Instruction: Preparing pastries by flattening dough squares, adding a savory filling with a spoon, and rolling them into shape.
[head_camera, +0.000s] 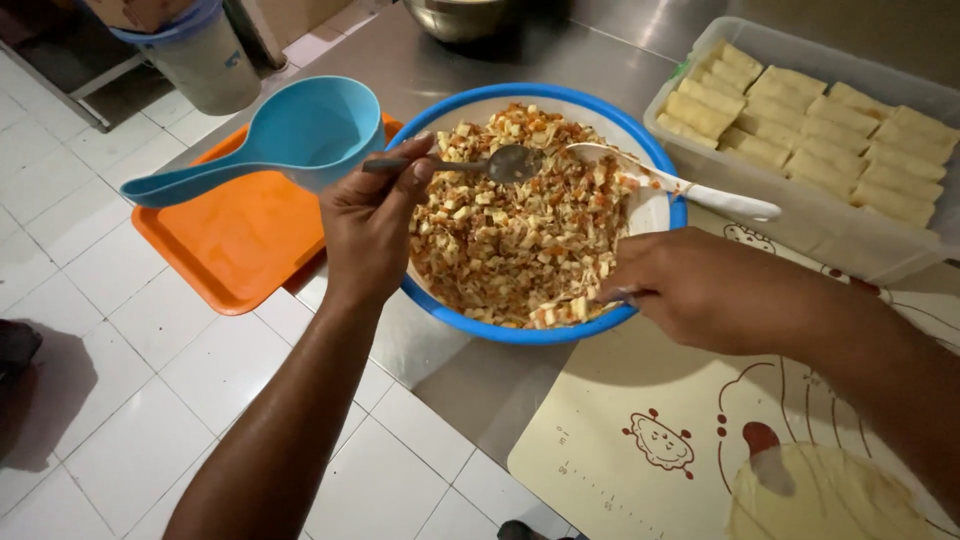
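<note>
Steel counter (440, 70) fills mid-frame; the left hand (368, 225) pinches a metal spoon (495, 163) over the blue-rimmed bowl (655, 215) of diced filling (520, 220), centre frame. Right hand (690, 290) grips the bowl's near rim — it sits by the counter edge, so a hard scoop could tip it or scatter filling onto the floor.

Metal spoon (500, 163) level over blue-rimmed bowl (540, 335) of diced filling (515, 225)
</note>
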